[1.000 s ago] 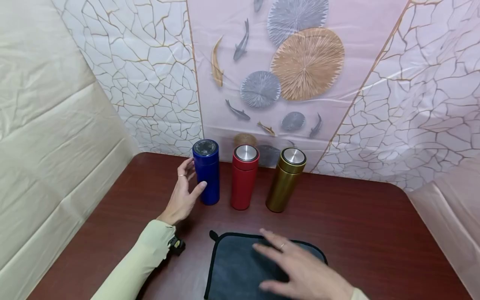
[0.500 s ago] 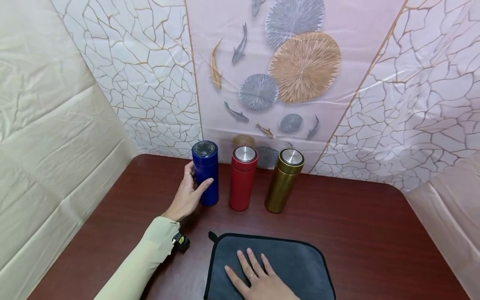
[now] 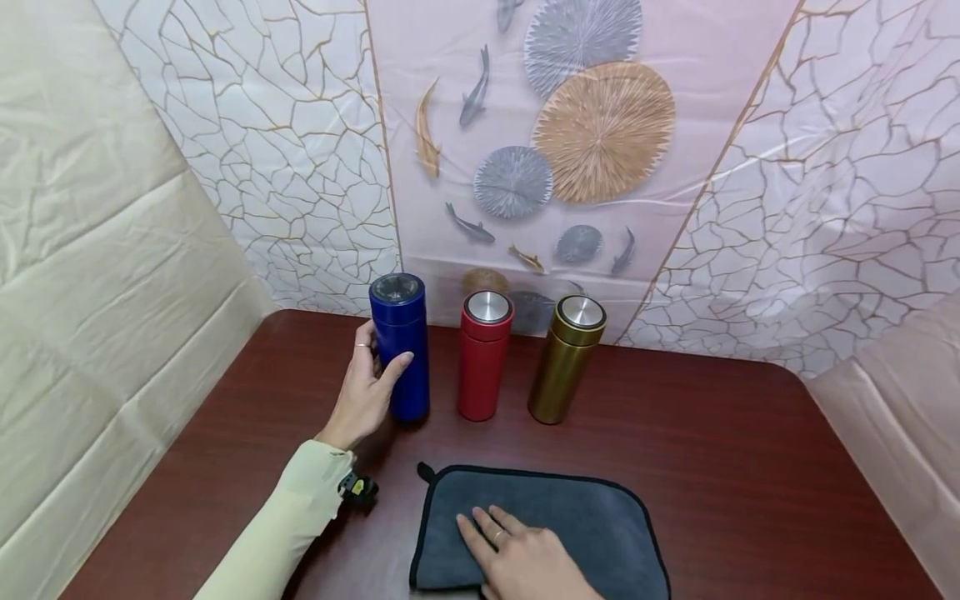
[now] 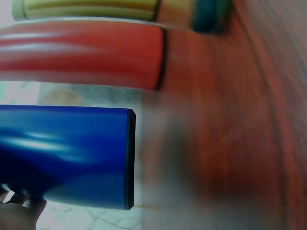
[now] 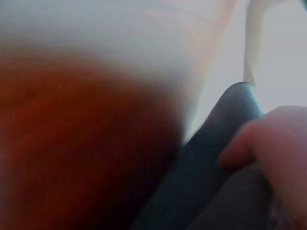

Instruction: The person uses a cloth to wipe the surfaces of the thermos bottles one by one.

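My left hand (image 3: 357, 398) grips a blue vacuum flask (image 3: 411, 367) around its side, thumb across the front. In the left wrist view the dark base rim of the blue flask (image 4: 128, 160) shows clear of the tabletop. A red flask (image 3: 483, 367) and a gold flask (image 3: 564, 367), both with silver lid tops, stand upright in a row to its right. Nearer me, my right hand (image 3: 525, 557) holds a grey cloth (image 3: 592, 525) with black edging by its front part, fingers on top. In the right wrist view the cloth (image 5: 201, 158) bends upward beside the thumb.
The dark red-brown table (image 3: 735, 475) carries everything. Behind it hangs a patterned backdrop (image 3: 300, 167) with fish and round leaf prints, and a cream sheet (image 3: 90, 333) closes off the left side. A black device (image 3: 358, 488) is strapped at my left wrist.
The left hand has closed on the blue flask, raised it slightly and drawn it left and nearer. The right hand has come down onto the cloth, and its fingers have bent to hold it.
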Motion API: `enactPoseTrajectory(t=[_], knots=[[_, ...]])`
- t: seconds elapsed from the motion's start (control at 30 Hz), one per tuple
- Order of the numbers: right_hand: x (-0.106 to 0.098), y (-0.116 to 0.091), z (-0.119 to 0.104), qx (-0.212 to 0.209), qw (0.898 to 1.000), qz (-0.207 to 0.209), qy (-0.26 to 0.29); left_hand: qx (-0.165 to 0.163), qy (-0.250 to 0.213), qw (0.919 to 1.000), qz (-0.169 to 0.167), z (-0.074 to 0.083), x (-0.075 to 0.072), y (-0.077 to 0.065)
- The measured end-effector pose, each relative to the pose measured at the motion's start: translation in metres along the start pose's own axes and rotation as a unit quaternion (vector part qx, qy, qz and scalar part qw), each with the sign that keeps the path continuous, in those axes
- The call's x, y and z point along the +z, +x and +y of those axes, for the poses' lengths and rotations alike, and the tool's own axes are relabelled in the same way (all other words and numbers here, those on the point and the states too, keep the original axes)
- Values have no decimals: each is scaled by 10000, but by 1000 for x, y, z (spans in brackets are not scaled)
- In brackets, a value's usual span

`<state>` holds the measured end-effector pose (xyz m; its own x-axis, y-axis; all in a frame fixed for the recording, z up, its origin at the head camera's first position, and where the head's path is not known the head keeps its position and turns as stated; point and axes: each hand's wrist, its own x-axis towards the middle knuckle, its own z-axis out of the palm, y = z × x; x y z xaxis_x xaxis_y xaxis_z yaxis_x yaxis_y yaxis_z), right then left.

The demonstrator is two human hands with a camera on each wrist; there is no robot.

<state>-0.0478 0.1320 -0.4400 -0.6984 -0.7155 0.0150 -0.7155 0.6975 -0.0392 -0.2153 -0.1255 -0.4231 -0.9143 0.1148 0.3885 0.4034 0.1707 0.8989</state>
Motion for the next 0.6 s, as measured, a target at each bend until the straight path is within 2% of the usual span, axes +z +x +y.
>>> enactPoseTrajectory(t=[0.07, 0.1, 0.17, 0.23, 0.33, 0.4, 0.47, 0.5, 0.53, 0.57, 0.6], knots=[[-9, 2, 5, 413, 9960, 270, 745, 38, -153, 9997, 167, 12, -2, -3], [-14, 2, 7, 712, 9898, 445, 1147, 73, -296, 9992, 251, 19, -2, -4], [-24, 1, 14, 1209, 9664, 1059, 2005, 192, -700, 9966, 399, 34, -1, -5], [-33, -1, 20, 1603, 9341, 1764, 2659, 350, -1137, 9916, 512, 48, 1, -5], [-50, -3, 26, 2043, 8704, 2722, 3557, 613, -1872, 9781, 668, 68, 6, -4], [-63, -4, 28, 2331, 8317, 3168, 3918, 629, -2224, 9692, 846, 82, 10, -3], [-76, -5, 27, 2472, 8000, 3475, 4220, 583, -2489, 9609, 1061, 94, 16, -3], [-82, -4, 25, 2438, 7913, 3594, 4305, 500, -2578, 9578, 1166, 100, 18, -3], [-86, -3, 23, 2302, 7897, 3716, 4305, 428, -2663, 9549, 1245, 106, 21, -4], [-90, 0, 20, 2077, 7906, 3892, 4247, 337, -2726, 9526, 1307, 111, 24, -4], [-92, 3, 17, 1758, 7958, 4049, 4146, 266, -2786, 9504, 1354, 115, 27, -4]])
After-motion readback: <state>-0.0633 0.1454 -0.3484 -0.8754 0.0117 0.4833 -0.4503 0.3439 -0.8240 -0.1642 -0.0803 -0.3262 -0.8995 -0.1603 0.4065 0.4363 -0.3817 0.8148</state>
